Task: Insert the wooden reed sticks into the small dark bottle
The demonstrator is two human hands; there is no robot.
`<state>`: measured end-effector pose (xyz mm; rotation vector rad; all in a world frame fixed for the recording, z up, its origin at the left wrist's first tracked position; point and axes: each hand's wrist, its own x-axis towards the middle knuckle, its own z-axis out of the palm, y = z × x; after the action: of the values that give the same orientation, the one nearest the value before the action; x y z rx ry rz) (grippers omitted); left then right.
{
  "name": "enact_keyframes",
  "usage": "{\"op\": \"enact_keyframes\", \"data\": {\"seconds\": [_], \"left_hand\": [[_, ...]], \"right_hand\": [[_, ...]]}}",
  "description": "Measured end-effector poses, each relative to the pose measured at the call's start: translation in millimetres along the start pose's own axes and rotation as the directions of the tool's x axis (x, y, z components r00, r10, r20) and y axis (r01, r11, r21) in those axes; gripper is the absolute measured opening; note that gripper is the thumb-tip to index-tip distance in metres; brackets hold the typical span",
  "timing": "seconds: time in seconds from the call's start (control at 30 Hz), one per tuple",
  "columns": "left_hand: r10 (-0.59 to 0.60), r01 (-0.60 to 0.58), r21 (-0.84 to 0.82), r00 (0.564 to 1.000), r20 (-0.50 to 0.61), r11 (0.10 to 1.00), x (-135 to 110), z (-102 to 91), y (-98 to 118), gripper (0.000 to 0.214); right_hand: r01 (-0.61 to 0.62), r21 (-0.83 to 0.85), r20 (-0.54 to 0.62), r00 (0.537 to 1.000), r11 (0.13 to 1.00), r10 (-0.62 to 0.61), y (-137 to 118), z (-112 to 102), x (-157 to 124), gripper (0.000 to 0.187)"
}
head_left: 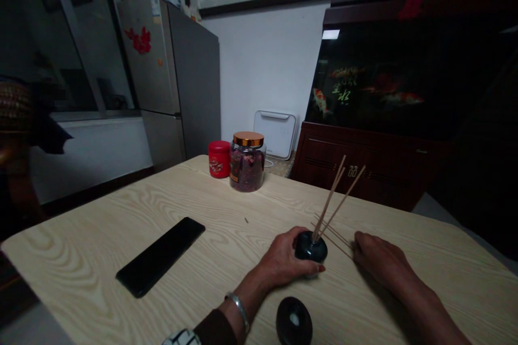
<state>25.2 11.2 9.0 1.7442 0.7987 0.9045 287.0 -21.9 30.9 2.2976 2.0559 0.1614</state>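
Note:
My left hand (285, 261) is wrapped round a small black bottle (311, 248) standing on the light wooden table (101, 237). Three thin wooden sticks (334, 199) lean up and to the right out of the bottle's neck. My right hand (380, 260) rests on the table just right of the bottle, its fingers together on more loose sticks (334, 238) lying flat there. A second black round object (294, 322) with a pale centre lies near the front edge between my forearms.
A black phone (161, 256) lies left on the table. At the far edge stand a glass jar with a copper lid (247, 161) and a red tin (219, 159). Behind are a fridge (174, 75), a white appliance (275, 133) and a fish tank (388, 81).

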Motion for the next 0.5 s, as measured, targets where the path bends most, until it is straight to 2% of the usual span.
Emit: {"op": "enact_keyframes", "data": {"seconds": [0.1,0.17,0.2,0.23,0.27,0.3,0.37,0.4,0.43,0.5], "left_hand": [[0.005,-0.005,0.01,1.0,-0.003,1.0,0,-0.4,0,0.069],[0.003,-0.003,0.003,1.0,-0.001,1.0,0,-0.7,1,0.069],[0.0,0.0,-0.005,1.0,0.001,1.0,-1,-0.8,1,0.069],[-0.005,0.005,-0.018,1.0,0.006,1.0,-1,-0.9,2,0.069],[-0.011,0.011,-0.037,1.0,0.012,0.999,-1,-0.8,3,0.069],[-0.016,0.017,-0.058,1.0,0.019,0.998,-1,-0.7,4,0.069],[-0.023,0.026,-0.09,0.999,0.027,0.996,-1,-0.4,4,0.069],[-0.026,0.029,-0.096,0.999,0.025,0.995,-1,-0.3,4,0.07],[-0.027,0.029,-0.094,0.999,0.02,0.995,-1,-0.1,4,0.07],[-0.026,0.027,-0.085,1.0,0.013,0.996,-1,0.1,3,0.069]], "right_hand": [[-0.003,0.114,-0.134,0.991,0.993,0.018,0,-14,-2,0.017],[0.008,0.294,-0.253,0.965,0.956,0.069,5,-26,0,0.018],[0.023,0.421,-0.306,0.945,0.907,0.118,8,-33,0,0.021],[0.045,0.566,-0.343,0.921,0.823,0.186,11,-40,1,0.025],[0.077,0.713,-0.352,0.899,0.697,0.261,13,-48,0,0.029],[0.121,0.837,-0.333,0.887,0.534,0.32,13,-57,-1,0.032],[0.2,0.962,-0.258,0.893,0.188,0.37,8,-74,-6,0.034],[0.228,0.972,-0.235,0.898,0.063,0.371,3,-81,-10,0.033],[0.251,0.968,-0.229,0.901,-0.013,0.368,-4,-87,-14,0.031],[0.286,0.957,-0.25,0.895,-0.045,0.369,-20,-95,-22,0.028]]}}
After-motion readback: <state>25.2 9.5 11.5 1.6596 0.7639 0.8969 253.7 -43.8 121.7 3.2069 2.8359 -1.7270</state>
